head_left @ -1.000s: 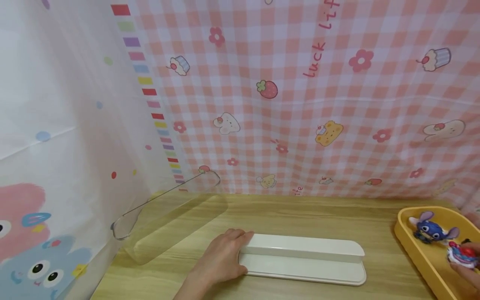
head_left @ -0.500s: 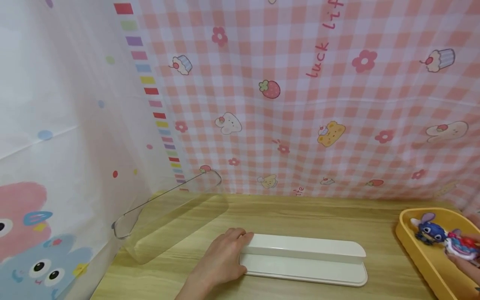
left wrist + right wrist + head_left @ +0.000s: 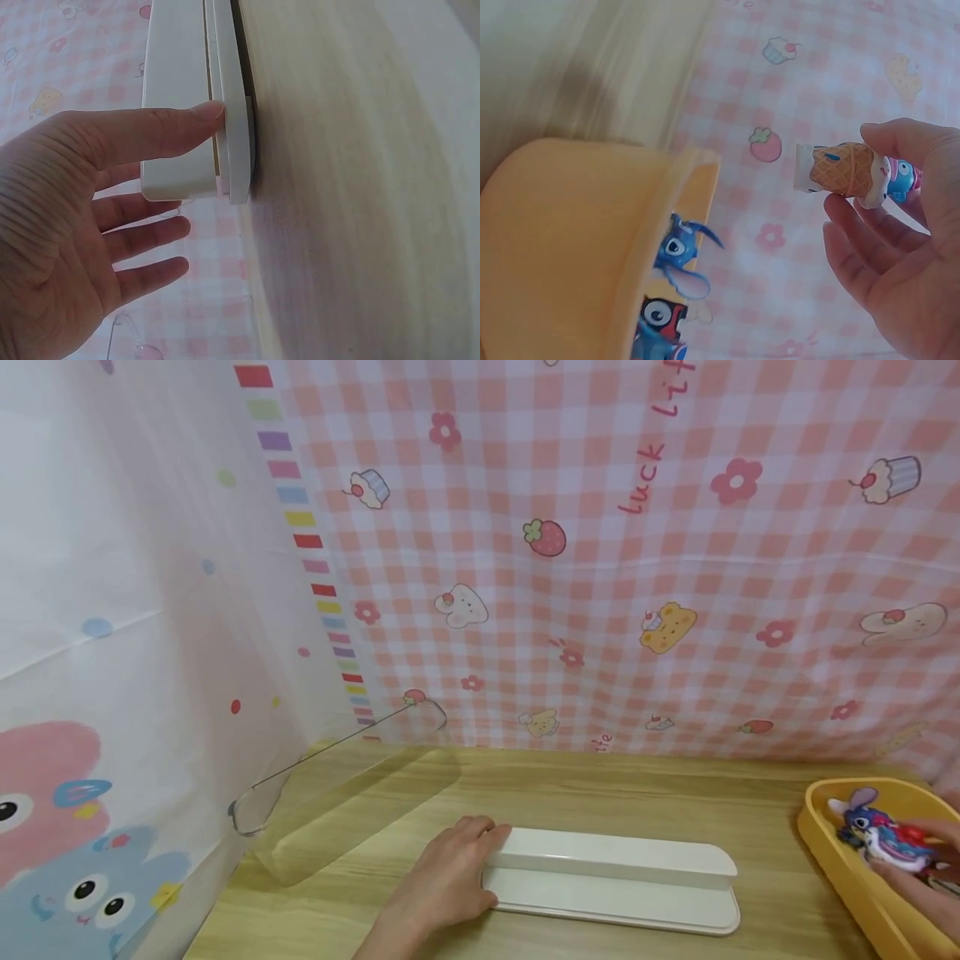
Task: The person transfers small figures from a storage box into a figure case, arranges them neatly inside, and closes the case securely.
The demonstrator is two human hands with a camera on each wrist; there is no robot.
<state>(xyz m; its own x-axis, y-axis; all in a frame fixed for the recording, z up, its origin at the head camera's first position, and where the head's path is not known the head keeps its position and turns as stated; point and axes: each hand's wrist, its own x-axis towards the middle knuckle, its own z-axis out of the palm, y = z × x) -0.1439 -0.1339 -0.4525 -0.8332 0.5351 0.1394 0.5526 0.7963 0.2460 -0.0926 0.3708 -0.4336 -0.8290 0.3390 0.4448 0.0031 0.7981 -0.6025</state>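
My left hand point(image 3: 446, 885) grips the left end of a long white stepped display base point(image 3: 615, 860) lying on the wooden table. In the left wrist view the thumb presses the base's edge, with the other fingers on its far side. My right hand point(image 3: 907, 247) pinches a small figurine point(image 3: 847, 171) with a waffle-cone body and red, blue and white parts. In the head view it is over the yellow tray point(image 3: 843, 881), partly covering a blue big-eared figurine point(image 3: 858, 814). The right wrist view shows that blue figurine point(image 3: 676, 247) inside the tray, with another red-and-black toy point(image 3: 661, 319) beside it.
A clear plastic cover point(image 3: 352, 831) with a thin dark rim lies at the table's left. Behind the table hangs a pink checked cloth point(image 3: 570, 593); a white printed cloth point(image 3: 135, 677) hangs along the left side.
My right hand has moved left over the tray with the cone figurine, now overlapping the blue figurine in view. The left hand stays on the white base. The head view has shifted slightly.
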